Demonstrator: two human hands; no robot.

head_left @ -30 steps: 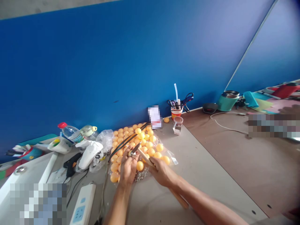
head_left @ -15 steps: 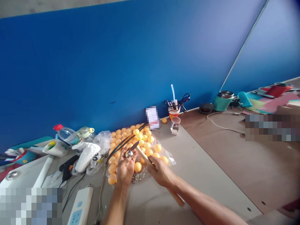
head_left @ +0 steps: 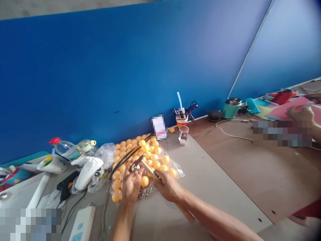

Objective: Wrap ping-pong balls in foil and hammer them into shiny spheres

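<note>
In the head view my left hand is palm up, its fingers curled around a shiny silver metal ball. My right hand grips the wooden handle of a hammer. The hammer's dark, pointed head lies just over the silver ball; whether they touch I cannot tell. Behind and beside both hands spread many orange table tennis balls in clear plastic. Below them, between my hands, a clear bag of small shiny pieces rests on the table.
Left stand a power strip, a black glue gun, plastic bags and a bottle with a red cap. Toward the blue partition are a paper cup of tools and a green container. A co-worker's hand holds something over coloured paper.
The hammer's head has come down closer over the silver ball. The whole view has shifted slightly right, and a co-worker's hand now shows at the far right.
</note>
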